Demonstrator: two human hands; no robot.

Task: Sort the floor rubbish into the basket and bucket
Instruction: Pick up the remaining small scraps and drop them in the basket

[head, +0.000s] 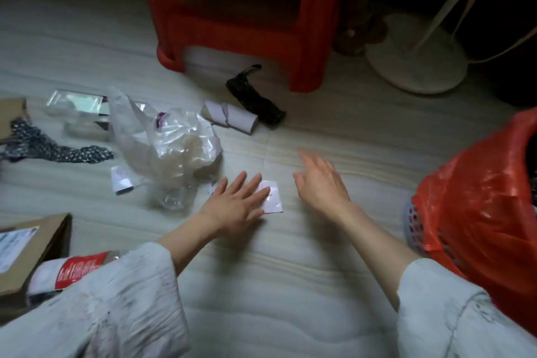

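Sleeves (122, 308) of pale cloth fill the near edge of the view, one on each forearm. At the near left, beside the left sleeve, a cardboard box (37, 253) runs off the frame, and a red-and-white packet (72, 269) lies partly under that sleeve.

The left hand (235, 206) lies flat and spread on the floor (261, 285), its fingers resting on a small white paper scrap (273, 197); it presses rather than grips, and part of the scrap is hidden beneath it. Right of the scrap, the right hand (322, 183) hovers open with fingers loosely spread, holding nothing; motion blur softens its fingertips.

Farther right of the scrap, a basket (412, 227) shows only a strip of its lattice wall, the rest covered by a red plastic bag (488, 200) that the frame edge cuts off.

Left of the scrap sits a crumpled clear plastic bag (171, 148), with a small white slip (120, 183) beside it. Beyond the bag lie clear plastic packaging (78, 107), a dark patterned cloth (58, 148) and another cardboard corner (11, 113), cropped at the left.

Beyond the scrap lie a cardboard tube (232, 118) and a dark object (255, 99) too dim to identify. Behind them stand a red plastic stool (241, 20), its top out of view, and a white round fan base (415, 58) in shadow.
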